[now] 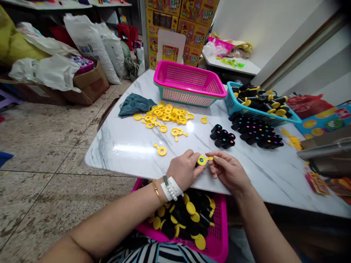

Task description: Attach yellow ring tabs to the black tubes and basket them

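Observation:
Over the front edge of the table, my left hand (pixel 184 170) is closed around a small black cylinder, mostly hidden by the fingers. A yellow plastic ring with a tab (pixel 205 159) sits on its top, a teal centre showing through the hole. Thumb and fingers of my right hand (pixel 229 171) pinch the tab end of that ring. Loose yellow rings (pixel 171 114) lie in a pile further back, with a single ring (pixel 162 151) nearer on the left. Several black cylinders with coloured dots (pixel 222 137) stand to the right, beside a larger group (pixel 257 131).
A pink basket (pixel 223 219) of black cylinders with yellow caps sits below the table edge, at my lap. Behind the pile are stacked pink and blue baskets (pixel 189 95) and a dark cloth (pixel 136 105). A filled blue basket (pixel 233 106) stands at the right.

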`<state>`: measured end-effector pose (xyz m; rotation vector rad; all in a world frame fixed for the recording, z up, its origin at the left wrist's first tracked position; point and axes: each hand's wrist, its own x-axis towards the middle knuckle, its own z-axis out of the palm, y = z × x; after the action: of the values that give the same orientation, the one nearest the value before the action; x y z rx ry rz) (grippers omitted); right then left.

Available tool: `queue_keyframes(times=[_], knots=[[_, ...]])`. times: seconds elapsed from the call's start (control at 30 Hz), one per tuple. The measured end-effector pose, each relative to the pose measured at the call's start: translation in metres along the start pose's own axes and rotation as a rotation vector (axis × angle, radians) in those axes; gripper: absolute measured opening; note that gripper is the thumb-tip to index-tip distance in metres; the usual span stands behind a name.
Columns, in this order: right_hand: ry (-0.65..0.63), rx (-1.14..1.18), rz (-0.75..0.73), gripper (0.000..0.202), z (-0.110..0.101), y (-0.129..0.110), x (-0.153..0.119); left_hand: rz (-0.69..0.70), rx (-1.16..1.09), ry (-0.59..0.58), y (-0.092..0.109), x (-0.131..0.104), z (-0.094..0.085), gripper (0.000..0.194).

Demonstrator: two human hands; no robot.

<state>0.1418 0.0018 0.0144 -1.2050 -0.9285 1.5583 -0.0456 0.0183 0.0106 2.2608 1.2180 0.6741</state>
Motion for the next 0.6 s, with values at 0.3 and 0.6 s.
queue_keyframes(times=[0.3,0.6], knots=[[-0.352,-0.392,0.214,0.032,0.002,-0.03,0.031,-0.036,-0.039,-0.039,-0.001,0.005,0.002,0.017],[-0.272,-0.3,0.228,0.037,0.003,-0.017,0.016,-0.066,0.005,-0.073,-0.003,0.005,0.004,0.022]])
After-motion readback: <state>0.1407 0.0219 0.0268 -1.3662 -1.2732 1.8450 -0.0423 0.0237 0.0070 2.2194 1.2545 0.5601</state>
